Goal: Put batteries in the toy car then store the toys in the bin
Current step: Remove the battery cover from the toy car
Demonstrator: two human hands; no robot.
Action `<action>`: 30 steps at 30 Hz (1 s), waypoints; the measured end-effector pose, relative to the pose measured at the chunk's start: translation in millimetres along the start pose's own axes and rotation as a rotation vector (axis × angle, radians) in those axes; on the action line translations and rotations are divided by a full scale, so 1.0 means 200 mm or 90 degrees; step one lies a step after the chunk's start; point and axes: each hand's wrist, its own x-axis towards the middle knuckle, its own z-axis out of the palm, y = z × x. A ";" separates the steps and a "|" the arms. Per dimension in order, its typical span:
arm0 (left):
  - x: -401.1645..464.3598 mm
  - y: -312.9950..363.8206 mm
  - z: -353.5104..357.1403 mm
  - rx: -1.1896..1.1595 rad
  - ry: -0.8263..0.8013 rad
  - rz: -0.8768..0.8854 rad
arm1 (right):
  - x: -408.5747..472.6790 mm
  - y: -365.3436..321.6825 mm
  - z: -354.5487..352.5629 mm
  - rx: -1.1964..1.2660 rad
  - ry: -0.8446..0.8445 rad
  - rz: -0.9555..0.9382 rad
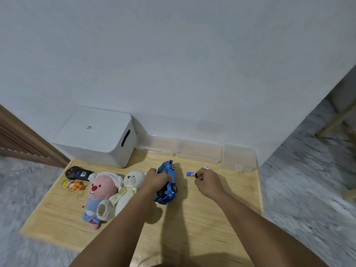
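With bare table (pixel 192 228) near, the left hand (pixel 157 180) grips one tilted blue car (pixel 167 182), the right hand (pixel 207 180) pinches one battery (pixel 191 174), and two plush toys (pixel 107 191) lie left.

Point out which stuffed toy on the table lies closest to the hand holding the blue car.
The cream teddy bear with the pale yellow ribbon. It lies right beside the left hand and forearm, while the pink plush in blue clothes lies on the bear's far side.

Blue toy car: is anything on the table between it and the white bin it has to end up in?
Nothing visible lies between them. The blue toy car, tipped on its side under the left hand, has bare table between it and the white bin. The bin's lid is on, though, so that closes the way in.
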 end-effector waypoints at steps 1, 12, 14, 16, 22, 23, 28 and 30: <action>-0.01 0.03 -0.02 -0.044 -0.026 -0.018 | 0.01 -0.02 -0.02 0.029 0.016 0.005; -0.03 0.15 -0.14 -0.414 -0.254 -0.036 | 0.03 -0.31 -0.23 0.357 0.158 -0.039; -0.05 0.17 -0.14 -0.441 -0.278 -0.027 | 0.01 -0.38 -0.27 0.403 0.172 -0.070; -0.06 0.20 -0.13 -0.453 -0.290 -0.015 | -0.01 -0.45 -0.30 0.424 0.185 -0.101; -0.12 0.26 -0.14 -0.455 -0.282 0.037 | -0.03 -0.56 -0.34 0.447 0.208 -0.144; -0.13 0.27 -0.15 -0.458 -0.281 0.041 | -0.03 -0.57 -0.34 0.447 0.215 -0.149; -0.15 0.30 -0.16 -0.421 -0.276 0.076 | -0.03 -0.63 -0.37 0.453 0.231 -0.176; -0.15 0.30 -0.16 -0.384 -0.252 0.095 | -0.03 -0.65 -0.38 0.446 0.234 -0.192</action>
